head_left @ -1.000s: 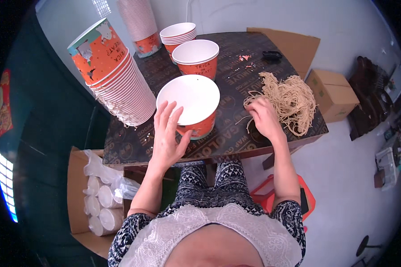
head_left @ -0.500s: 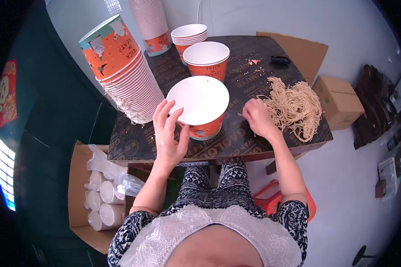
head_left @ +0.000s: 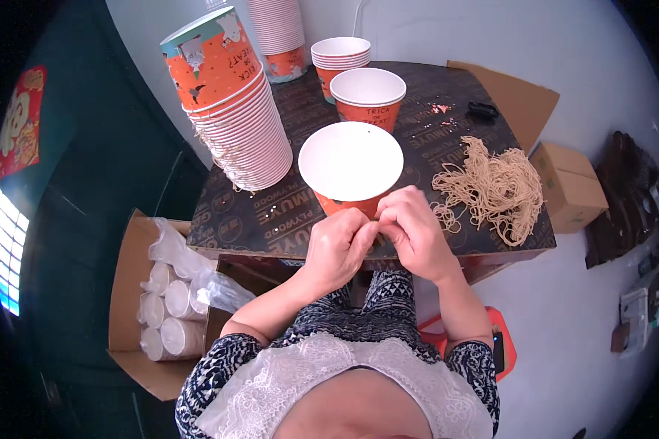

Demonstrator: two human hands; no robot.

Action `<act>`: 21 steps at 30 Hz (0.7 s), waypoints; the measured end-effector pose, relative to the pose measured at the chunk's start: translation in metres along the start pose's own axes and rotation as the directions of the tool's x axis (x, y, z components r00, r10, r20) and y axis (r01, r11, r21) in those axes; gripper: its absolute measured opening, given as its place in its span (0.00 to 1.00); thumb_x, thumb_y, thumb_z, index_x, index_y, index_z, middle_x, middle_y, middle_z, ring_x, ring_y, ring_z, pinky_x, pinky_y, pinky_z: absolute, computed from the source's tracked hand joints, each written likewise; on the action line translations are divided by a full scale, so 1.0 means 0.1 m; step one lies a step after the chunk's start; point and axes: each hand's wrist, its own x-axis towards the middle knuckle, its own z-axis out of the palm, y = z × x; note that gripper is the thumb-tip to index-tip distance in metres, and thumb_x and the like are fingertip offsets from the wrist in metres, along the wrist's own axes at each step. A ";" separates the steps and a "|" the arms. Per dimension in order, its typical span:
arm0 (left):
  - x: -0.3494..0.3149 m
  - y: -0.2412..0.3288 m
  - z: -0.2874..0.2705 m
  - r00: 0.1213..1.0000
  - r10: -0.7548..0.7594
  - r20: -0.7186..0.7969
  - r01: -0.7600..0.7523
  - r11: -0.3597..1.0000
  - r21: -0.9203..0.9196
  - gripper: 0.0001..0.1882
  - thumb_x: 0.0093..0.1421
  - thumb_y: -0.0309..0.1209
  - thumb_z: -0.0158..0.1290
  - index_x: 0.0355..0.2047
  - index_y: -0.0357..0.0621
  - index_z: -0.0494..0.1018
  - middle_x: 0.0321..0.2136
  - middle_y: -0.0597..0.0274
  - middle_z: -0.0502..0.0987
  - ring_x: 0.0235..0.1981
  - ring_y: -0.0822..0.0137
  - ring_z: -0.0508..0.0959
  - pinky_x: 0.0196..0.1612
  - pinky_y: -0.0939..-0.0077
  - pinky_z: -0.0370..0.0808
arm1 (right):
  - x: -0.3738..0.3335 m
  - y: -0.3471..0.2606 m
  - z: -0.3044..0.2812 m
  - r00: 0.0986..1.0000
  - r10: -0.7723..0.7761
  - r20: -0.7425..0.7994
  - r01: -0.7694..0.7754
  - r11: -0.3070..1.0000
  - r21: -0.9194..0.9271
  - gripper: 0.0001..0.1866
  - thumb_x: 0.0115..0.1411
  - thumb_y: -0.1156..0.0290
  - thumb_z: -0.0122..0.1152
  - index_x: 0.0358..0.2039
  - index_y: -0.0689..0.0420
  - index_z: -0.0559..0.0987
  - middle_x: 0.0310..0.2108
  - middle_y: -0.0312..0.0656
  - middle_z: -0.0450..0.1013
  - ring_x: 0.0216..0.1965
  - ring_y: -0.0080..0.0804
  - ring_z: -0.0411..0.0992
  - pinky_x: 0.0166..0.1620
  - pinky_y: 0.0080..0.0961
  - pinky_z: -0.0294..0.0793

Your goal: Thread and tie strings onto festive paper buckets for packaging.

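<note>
An orange paper bucket (head_left: 351,164) with a white inside stands upright near the table's front edge. Just in front of it, my left hand (head_left: 335,247) and my right hand (head_left: 419,233) meet with their fingertips pinched together. Whatever lies between the fingers is too small and covered to make out. A tangled heap of beige cord (head_left: 501,189) lies to the right of my right hand, with a loose loop trailing toward it.
Behind the bucket stand two nested orange buckets (head_left: 367,86) and a short stack (head_left: 340,48). A tall leaning stack (head_left: 227,95) with cords along its side is at left. Small beads (head_left: 441,110) and a black object (head_left: 483,110) lie farther back. An open carton (head_left: 128,322) sits below left.
My left hand has left the bucket's rim and closed its fingers. My right hand has come left from beside the cord heap, and both now meet before the bucket. The view has shifted slightly.
</note>
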 end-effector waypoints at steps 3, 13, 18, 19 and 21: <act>-0.04 -0.05 0.00 1.000 0.006 0.025 -0.005 1.000 -0.014 0.07 0.61 0.22 0.53 0.26 0.36 0.70 0.18 0.53 0.72 0.20 0.53 0.74 0.25 0.64 0.71 | -0.12 -0.05 0.09 0.985 0.174 0.014 -0.172 0.957 0.235 0.05 0.59 0.82 0.59 0.32 0.62 0.72 0.29 0.44 0.72 0.27 0.37 0.72 0.30 0.26 0.71; -0.14 -0.11 -0.27 0.993 0.053 0.109 -0.052 0.999 -0.014 0.03 0.61 0.18 0.51 0.35 0.37 0.71 0.28 0.56 0.73 0.28 0.63 0.75 0.32 0.73 0.72 | -0.30 -0.18 0.34 0.894 0.447 0.022 -0.415 0.811 0.412 0.03 0.60 0.80 0.62 0.32 0.62 0.75 0.24 0.36 0.73 0.22 0.16 0.69 0.25 0.18 0.67; 0.20 -0.31 -0.71 0.963 0.267 0.032 -0.260 0.894 0.366 0.19 0.50 0.15 0.54 0.44 0.38 0.71 0.43 0.46 0.72 0.46 0.46 0.72 0.51 0.57 0.70 | -0.31 -0.20 0.41 0.846 0.527 -0.077 -0.417 0.745 0.521 0.03 0.60 0.81 0.60 0.30 0.64 0.75 0.22 0.29 0.70 0.22 0.10 0.63 0.24 0.12 0.62; 0.30 -0.25 -0.73 0.972 0.214 0.095 -0.234 0.858 0.457 0.23 0.49 0.17 0.55 0.48 0.38 0.70 0.51 0.45 0.70 0.55 0.44 0.68 0.58 0.54 0.66 | -0.35 -0.18 0.37 0.844 0.529 -0.088 -0.410 0.743 0.528 0.03 0.60 0.81 0.60 0.30 0.64 0.75 0.22 0.29 0.70 0.22 0.10 0.63 0.24 0.12 0.62; 0.39 -0.37 -0.72 0.970 0.166 0.179 -0.239 0.793 0.561 0.22 0.50 0.19 0.57 0.48 0.40 0.71 0.54 0.47 0.68 0.59 0.43 0.65 0.63 0.50 0.61 | -0.41 -0.17 0.32 0.814 0.562 -0.148 -0.397 0.724 0.564 0.04 0.61 0.81 0.60 0.30 0.64 0.75 0.23 0.28 0.69 0.21 0.09 0.62 0.24 0.12 0.61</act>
